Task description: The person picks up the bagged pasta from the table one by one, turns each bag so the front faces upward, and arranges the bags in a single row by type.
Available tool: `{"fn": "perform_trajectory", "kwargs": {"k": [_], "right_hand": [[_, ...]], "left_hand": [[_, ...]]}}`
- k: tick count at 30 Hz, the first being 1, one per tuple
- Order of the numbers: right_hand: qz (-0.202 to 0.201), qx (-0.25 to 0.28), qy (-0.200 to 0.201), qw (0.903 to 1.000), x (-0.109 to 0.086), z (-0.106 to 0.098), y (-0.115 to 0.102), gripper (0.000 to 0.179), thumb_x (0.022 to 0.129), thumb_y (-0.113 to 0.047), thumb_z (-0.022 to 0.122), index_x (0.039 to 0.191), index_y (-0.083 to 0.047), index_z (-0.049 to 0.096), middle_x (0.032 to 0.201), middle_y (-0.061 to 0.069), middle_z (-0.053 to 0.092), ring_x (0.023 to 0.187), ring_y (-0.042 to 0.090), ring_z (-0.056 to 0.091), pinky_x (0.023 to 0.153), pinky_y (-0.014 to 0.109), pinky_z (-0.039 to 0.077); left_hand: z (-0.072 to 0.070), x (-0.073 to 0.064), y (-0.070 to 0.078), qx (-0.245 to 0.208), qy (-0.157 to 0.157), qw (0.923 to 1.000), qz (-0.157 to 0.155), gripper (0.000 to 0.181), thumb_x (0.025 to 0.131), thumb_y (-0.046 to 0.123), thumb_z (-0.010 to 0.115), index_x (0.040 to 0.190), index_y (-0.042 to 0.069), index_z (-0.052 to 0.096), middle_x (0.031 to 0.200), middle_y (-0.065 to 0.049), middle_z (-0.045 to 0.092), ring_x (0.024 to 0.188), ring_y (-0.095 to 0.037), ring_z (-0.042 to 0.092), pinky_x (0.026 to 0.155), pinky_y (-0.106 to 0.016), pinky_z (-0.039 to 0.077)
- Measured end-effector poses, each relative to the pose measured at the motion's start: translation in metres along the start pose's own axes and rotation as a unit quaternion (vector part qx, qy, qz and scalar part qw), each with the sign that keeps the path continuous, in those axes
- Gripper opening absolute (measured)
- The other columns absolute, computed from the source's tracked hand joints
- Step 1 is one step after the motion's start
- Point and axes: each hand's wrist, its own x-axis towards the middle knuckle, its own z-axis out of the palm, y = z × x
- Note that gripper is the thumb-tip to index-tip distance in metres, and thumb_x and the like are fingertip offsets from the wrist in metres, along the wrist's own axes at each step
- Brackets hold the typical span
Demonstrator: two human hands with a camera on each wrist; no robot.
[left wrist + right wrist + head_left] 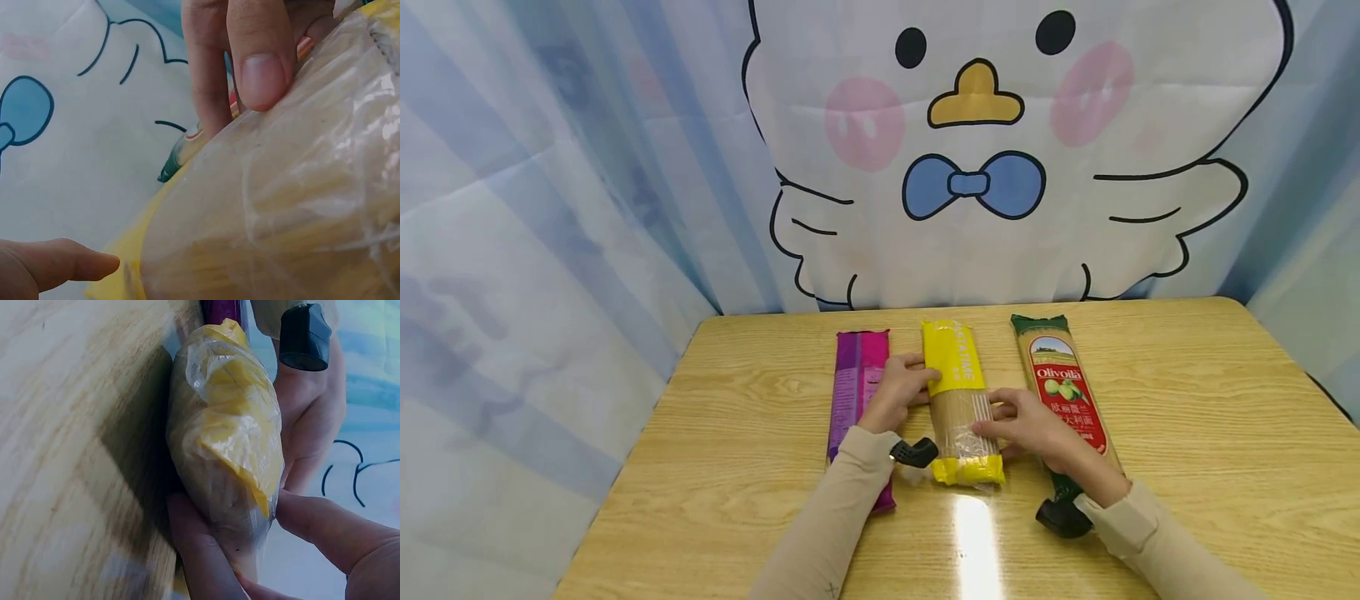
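Observation:
A yellow and clear spaghetti packet lies lengthwise between both hands in the head view. My left hand grips its left edge, with a fingertip over the yellow upper part. My right hand pinches the lower right edge. In the right wrist view, thumb and fingers sit on opposite sides of the packet's crinkled end, which casts a dark shadow on the table. The left wrist view shows the clear wrapper close up, with a left fingertip at its yellow band.
A purple and magenta packet lies to the left, partly under the left arm. On the right, a green and red Olivoilà pasta packet is partly covered by the right hand. Below is a wooden table; a printed curtain hangs behind.

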Motion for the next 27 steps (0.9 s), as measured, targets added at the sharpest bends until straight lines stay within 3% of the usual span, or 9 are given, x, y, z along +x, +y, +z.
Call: {"fn": "perform_trajectory", "kwargs": {"k": [4,8,14,21,27], "right_hand": [[-0.003,0.001,0.002,1.0000,0.000,0.001,0.000,0.062,0.095,-0.016,0.068,0.142,0.011,0.038,0.116,0.024,0.065,0.091,0.023,0.068,0.074,0.042,0.061],[-0.021,-0.062,0.029,0.9974,-0.003,0.001,-0.002,0.062,0.092,-0.020,0.072,0.137,0.012,0.043,0.122,0.026,0.059,0.102,0.030,0.065,0.075,0.039,0.061],[-0.066,-0.146,0.069,0.9846,-0.008,-0.001,-0.010,0.054,0.092,-0.019,0.072,0.132,0.010,0.050,0.124,0.027,0.058,0.109,0.038,0.062,0.079,0.040,0.059],[-0.092,-0.176,0.088,0.9761,-0.002,0.007,-0.016,0.041,0.092,-0.017,0.069,0.123,0.006,0.055,0.123,0.023,0.059,0.107,0.034,0.061,0.083,0.041,0.057],[-0.106,-0.192,0.100,0.9705,0.004,0.015,-0.025,0.039,0.093,-0.018,0.069,0.122,0.006,0.056,0.122,0.022,0.060,0.107,0.034,0.060,0.084,0.043,0.056]], "left_hand": [[0.000,-0.001,0.002,0.016,0.001,0.9998,0.012,0.047,0.089,0.002,0.068,0.134,-0.006,0.056,0.119,-0.019,0.067,0.097,-0.025,0.069,0.084,-0.038,0.059],[-0.001,-0.004,0.005,0.016,0.005,0.9996,0.023,0.047,0.089,0.002,0.067,0.134,-0.006,0.056,0.124,-0.021,0.063,0.105,-0.028,0.066,0.089,-0.038,0.058],[-0.008,-0.012,0.013,0.026,0.030,0.9980,0.049,0.049,0.091,0.006,0.065,0.139,0.000,0.055,0.135,-0.023,0.053,0.109,-0.030,0.058,0.088,-0.040,0.056],[-0.021,-0.013,0.014,0.029,0.032,0.9972,0.061,0.045,0.092,0.004,0.062,0.136,0.000,0.058,0.131,-0.023,0.059,0.113,-0.035,0.062,0.088,-0.041,0.057],[-0.030,-0.016,0.015,0.021,0.026,0.9966,0.075,0.045,0.093,0.003,0.062,0.137,-0.001,0.056,0.130,-0.024,0.060,0.117,-0.037,0.061,0.092,-0.044,0.056]]}}
